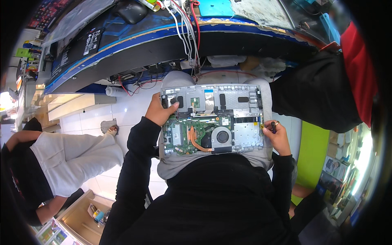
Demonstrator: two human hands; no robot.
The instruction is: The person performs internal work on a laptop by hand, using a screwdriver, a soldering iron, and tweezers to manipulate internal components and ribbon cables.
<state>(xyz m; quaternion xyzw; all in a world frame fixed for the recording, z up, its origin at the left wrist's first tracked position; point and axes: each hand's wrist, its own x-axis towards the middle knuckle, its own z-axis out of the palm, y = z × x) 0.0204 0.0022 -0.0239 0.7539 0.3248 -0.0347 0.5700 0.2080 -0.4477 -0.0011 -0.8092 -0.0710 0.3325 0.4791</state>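
An opened laptop base (245, 141) lies across my lap with its insides facing up. It shows a green circuit board (179, 128), a copper heat pipe (196, 141) and a round cooling fan (221, 136). My left hand (160, 110) grips the upper left edge, its thumb resting on the metal frame. At the right edge my right hand (279, 138) is closed around a small black-handled screwdriver (273, 127), fingertips against the laptop's side. The screwdriver's tip cannot be made out. Beside the fan, the lower right bay shows bare silver metal.
Ahead stands a workbench (143, 45) with a black mouse (131, 11), a laptop battery (89, 41) and hanging cables (188, 36). One person in light trousers (77, 155) is at the left; another in dark trousers (314, 85) is close at the right. An open wooden drawer (81, 228) sits lower left.
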